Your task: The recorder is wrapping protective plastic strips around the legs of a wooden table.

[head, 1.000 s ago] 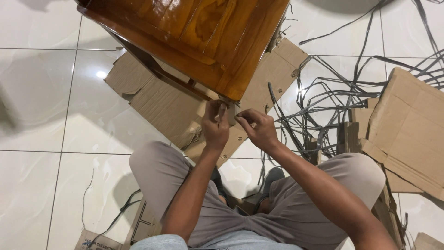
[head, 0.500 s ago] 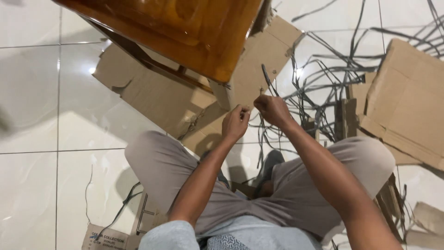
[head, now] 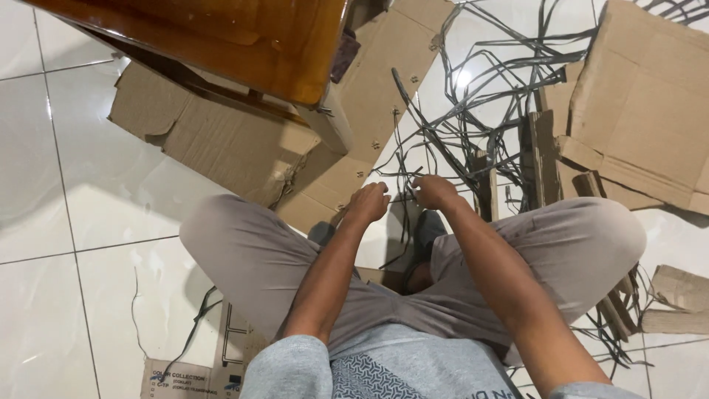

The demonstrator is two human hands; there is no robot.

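Hands are working low over the floor, between the knees of a person who is sitting with legs bent outward in grey trousers point(head: 244, 251). Left hand point(head: 367, 203) is curling shut, fingers pinching at a dark grey flat strap point(head: 399, 159); right hand point(head: 436, 192) is closing likewise, fingertips pinching the same strap just beside the left. What exactly is lying between the two pinches is too small to tell. Strap is looking thin, ribbon-like, dull grey, kinked in places, and is rising from the hands toward a loose tangle of similar straps point(head: 487, 96) that is sprawling over the white tile floor point(head: 74, 222). Flattened brown cardboard point(head: 221, 140) is lying under and behind the hands, torn at the edges, with small staples showing. Glossy orange-brown wooden furniture piece point(head: 221, 37) is standing over this cardboard at top left, well apart from the hands. More cardboard sheets point(head: 650, 111) are lying at right, beyond the tangle
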